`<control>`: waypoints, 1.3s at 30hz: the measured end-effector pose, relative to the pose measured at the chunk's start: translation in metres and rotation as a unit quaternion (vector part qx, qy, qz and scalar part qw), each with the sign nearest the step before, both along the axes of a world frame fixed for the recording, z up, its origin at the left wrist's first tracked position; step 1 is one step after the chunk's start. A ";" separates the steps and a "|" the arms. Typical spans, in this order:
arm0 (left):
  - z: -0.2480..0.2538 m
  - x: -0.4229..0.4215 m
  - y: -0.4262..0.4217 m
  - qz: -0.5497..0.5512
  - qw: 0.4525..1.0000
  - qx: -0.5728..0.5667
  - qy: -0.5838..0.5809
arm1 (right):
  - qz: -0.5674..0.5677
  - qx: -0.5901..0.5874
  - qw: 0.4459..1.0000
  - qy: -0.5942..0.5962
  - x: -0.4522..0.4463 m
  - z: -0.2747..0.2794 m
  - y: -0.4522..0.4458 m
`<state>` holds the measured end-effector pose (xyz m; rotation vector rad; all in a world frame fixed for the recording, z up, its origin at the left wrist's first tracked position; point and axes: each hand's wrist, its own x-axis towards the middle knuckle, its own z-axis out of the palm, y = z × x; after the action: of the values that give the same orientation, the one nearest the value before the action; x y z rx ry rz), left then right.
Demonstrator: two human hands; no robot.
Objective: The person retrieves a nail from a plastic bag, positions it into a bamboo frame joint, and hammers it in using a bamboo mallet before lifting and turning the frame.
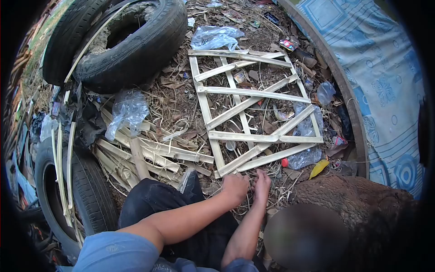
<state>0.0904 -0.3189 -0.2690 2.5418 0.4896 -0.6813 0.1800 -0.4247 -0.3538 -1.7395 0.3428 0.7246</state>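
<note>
Before you is brown, bare earth (179,100) strewn with dry leaves. On it lie your flat lattice of pale split-wood strips (260,94), a heap of loose pale strips (188,155) leftward, worn black rubber tyres (136,68), a crumpled clear plastic bag (215,37) and a pointed yellow leaf (319,169).

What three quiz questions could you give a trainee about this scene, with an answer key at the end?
1. True or false: in the picture, the red bottle cap lies to the left of the yellow leaf.

2. Which thing lies closest to the far end of the slat frame?
A) blue patterned cloth
B) clear plastic bag
C) tire

3. Left hand or right hand: which is nearer the yellow leaf?

Key: 1 true; 2 B; 3 the right hand.
</note>
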 end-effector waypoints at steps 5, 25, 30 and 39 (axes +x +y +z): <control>-0.002 -0.004 -0.005 -0.055 0.997 0.008 0.046 | -0.030 0.083 0.996 0.006 0.004 0.014 -0.004; 0.007 0.020 0.017 0.095 0.974 -0.143 -0.148 | -0.078 0.100 0.969 -0.211 0.004 0.014 0.008; 0.006 0.020 0.020 0.105 0.974 -0.130 -0.155 | -0.081 0.096 0.969 -0.215 0.003 0.012 0.009; 0.011 0.007 0.003 -0.081 0.990 -0.109 0.025 | -0.085 0.072 0.974 -0.199 0.004 0.007 0.005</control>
<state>0.0971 -0.3163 -0.2576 2.3790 0.2124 -0.8109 0.1840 -0.4197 -0.3470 -1.6486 0.1553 0.2602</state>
